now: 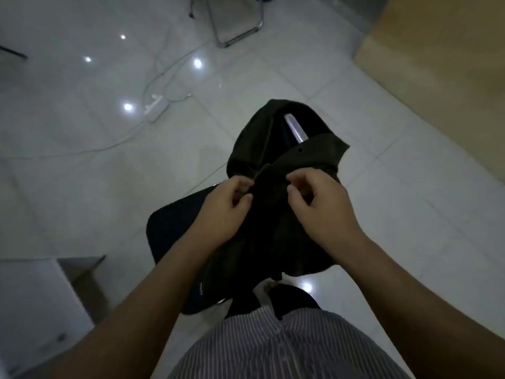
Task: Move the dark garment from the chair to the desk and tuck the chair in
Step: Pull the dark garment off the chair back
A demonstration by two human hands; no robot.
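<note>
A dark olive garment with a small button hangs bunched in front of me, above the black seat of a chair. My left hand pinches the cloth at its upper left fold. My right hand pinches the cloth just to the right of it. A shiny metal tube of the chair shows through a gap in the fabric. The light wooden desk lies at the upper right, apart from the garment.
A white power strip with cables trails over the glossy tiled floor at the left. A second chair's metal frame stands at the top. A white cabinet sits at the lower left. My striped shirt fills the bottom.
</note>
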